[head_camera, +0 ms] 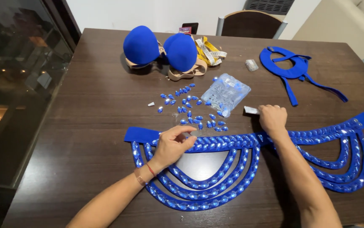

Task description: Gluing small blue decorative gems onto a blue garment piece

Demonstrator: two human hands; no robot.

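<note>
The bench (93,105) is dark brown wood grain. The belt (249,141) is royal blue, its draped loops lined with glossy blue gems. Loose gems (190,110) are the same blue. The bra cups (161,47) are solid blue over beige lining. The tape measure (209,50) is yellow. The collar (293,67) is plain blue. The bag (226,93) is clear.
</note>
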